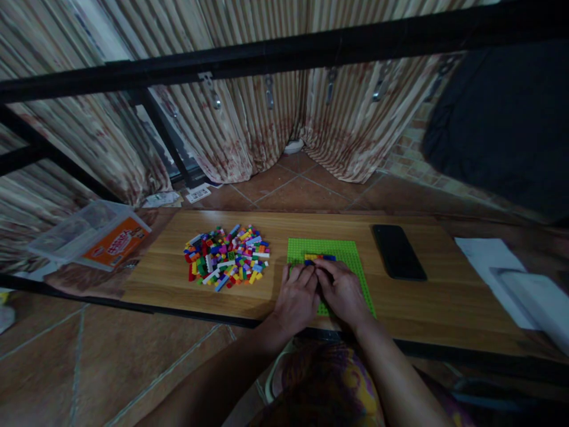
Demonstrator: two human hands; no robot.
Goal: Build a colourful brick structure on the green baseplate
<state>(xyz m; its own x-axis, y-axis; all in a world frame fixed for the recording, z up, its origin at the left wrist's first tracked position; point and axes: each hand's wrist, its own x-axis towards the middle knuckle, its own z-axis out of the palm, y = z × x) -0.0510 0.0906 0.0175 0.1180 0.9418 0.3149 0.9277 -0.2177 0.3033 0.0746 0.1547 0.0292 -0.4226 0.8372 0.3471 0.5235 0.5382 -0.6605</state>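
Observation:
A bright green studded baseplate [355, 270] lies on the wooden board. On it sits a small group of yellow, blue and orange building bricks [328, 257]. My left hand [297, 295] rests over the plate's left part, its fingers curled and bunched. My right hand [344, 292] meets it just below the bricks, with thumb and fingers drawn together. The fingertips of both hands touch or nearly touch each other. Whatever they hold is hidden under the fingers. A pile of loose coloured bricks [229, 258] is spread to the left of the plate.
A black phone [399, 252] lies right of the plate on the wooden board [153, 279]. At the far left stands a clear plastic box [71, 228] with an orange label. White paper [493, 270] lies at the right. A dark metal bar [275, 56] crosses beyond the board.

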